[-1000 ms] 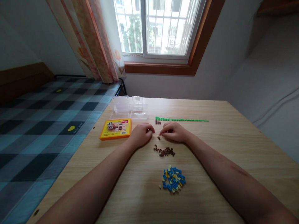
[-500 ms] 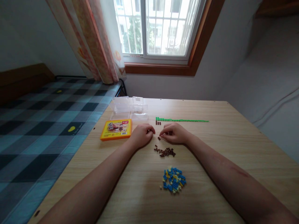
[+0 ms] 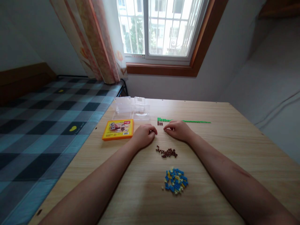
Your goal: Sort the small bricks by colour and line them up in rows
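My left hand rests curled on the wooden table, fingers closed, just left of two or three brown bricks set in a short row. My right hand lies to the right of that row with its fingertips pinched together near it; what they hold is too small to make out. A long line of green bricks runs behind my right hand. A loose heap of brown bricks lies nearer me, and a pile of blue and yellow bricks sits closer still.
An orange box lies left of my left hand, with a clear plastic case behind it. A bed with a blue checked cover adjoins the table's left edge. A window and a curtain are behind.
My right hand has moved up and away from me toward the short brown row. The single brown brick that lay between my hands is no longer on the table there.
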The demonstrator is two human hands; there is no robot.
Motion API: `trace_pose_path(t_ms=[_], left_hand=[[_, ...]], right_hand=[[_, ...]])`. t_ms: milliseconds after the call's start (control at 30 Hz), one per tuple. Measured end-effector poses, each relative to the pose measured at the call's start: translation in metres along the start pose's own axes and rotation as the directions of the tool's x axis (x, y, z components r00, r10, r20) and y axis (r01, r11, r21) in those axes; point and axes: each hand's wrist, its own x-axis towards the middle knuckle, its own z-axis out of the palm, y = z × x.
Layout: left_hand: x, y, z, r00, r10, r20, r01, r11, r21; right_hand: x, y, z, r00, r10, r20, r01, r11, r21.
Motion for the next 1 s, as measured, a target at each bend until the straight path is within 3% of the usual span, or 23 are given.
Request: trace_pose_path(t_ms=[300, 600, 1000], left_hand=[[0.0, 0.0, 0.003, 1.0, 0.01, 0.011, -0.01, 0.998, 0.054], [0.0, 0.001, 0.003, 1.0, 0.014, 0.022, -0.016, 0.997, 0.073], [0.0, 0.001, 0.002, 1.0, 0.008, 0.024, -0.01, 0.997, 0.077]], right_hand=[[0.011, 0.011, 0.011, 0.984, 0.144, -0.106, -0.159, 0.975, -0.158], [0.012, 0.015, 0.014, 0.983, 0.114, -0.145, -0.129, 0.986, -0.103], [0.011, 0.008, 0.014, 0.981, 0.148, -0.122, -0.167, 0.972, -0.164]])
